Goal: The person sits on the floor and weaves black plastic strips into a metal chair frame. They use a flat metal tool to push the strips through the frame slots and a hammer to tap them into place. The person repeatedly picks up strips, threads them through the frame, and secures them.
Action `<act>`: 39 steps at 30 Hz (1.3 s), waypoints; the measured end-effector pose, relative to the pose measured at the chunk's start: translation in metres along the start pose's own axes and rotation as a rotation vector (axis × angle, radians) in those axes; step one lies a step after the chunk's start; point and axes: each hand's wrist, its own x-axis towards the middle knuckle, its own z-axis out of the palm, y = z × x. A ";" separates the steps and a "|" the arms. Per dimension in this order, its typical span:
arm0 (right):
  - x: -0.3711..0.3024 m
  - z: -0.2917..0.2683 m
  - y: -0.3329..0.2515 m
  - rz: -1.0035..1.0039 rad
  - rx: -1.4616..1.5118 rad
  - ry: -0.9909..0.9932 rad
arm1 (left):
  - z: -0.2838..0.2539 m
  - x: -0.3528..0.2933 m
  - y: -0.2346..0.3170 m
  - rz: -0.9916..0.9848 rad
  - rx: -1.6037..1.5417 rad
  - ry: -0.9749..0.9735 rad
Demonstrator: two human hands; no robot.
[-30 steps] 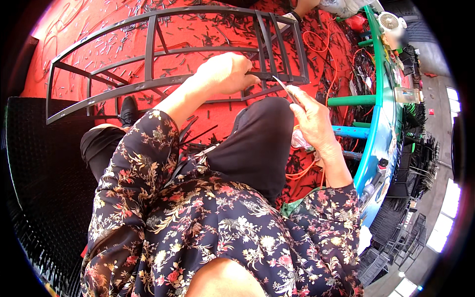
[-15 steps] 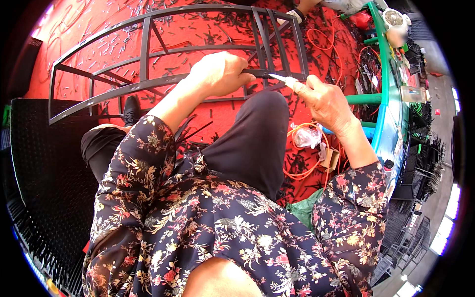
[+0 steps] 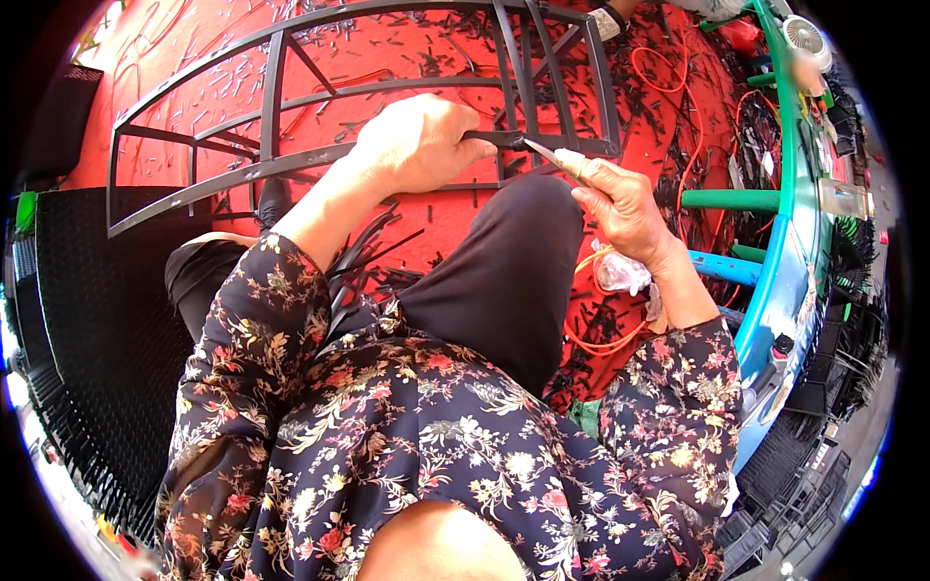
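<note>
A black metal frame (image 3: 275,97) with long curved bars and crosspieces lies across in front of me, over my raised knee. My left hand (image 3: 417,145) is closed around its near bar, thumb and fingers pressed together. A short dark piece shows along the bar just past the fingertips; whether it is a strip or part of the bar I cannot tell. My right hand (image 3: 625,205) grips a slim pointed knife (image 3: 547,153) with a pale, wrapped-looking handle. Its tip touches or nearly touches the bar, just right of my left fingers.
Black strip offcuts litter the red floor covering (image 3: 368,126). Orange cord (image 3: 690,107) and a clear plastic bag (image 3: 623,272) lie at right, beside a green and blue frame (image 3: 775,281). A dark woven panel (image 3: 107,290) stands at left. Another person's foot (image 3: 608,21) shows beyond the frame.
The view has shifted slightly, so the metal frame sits farther right in it. My right hand has tilted with the knife, whose tip stays at the bar. My left hand keeps its hold.
</note>
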 end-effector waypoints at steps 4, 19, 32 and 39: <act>0.012 -0.021 -0.017 0.008 -0.235 -0.210 | -0.001 -0.003 -0.002 -0.009 -0.011 -0.021; -0.011 0.039 -0.017 0.175 -0.004 0.200 | 0.006 0.002 -0.013 0.033 0.020 0.039; -0.007 0.039 -0.007 0.012 -0.343 0.173 | 0.012 0.005 -0.016 0.068 0.043 0.134; -0.003 0.056 -0.003 0.098 -0.311 0.263 | 0.006 0.011 -0.025 0.057 0.003 0.133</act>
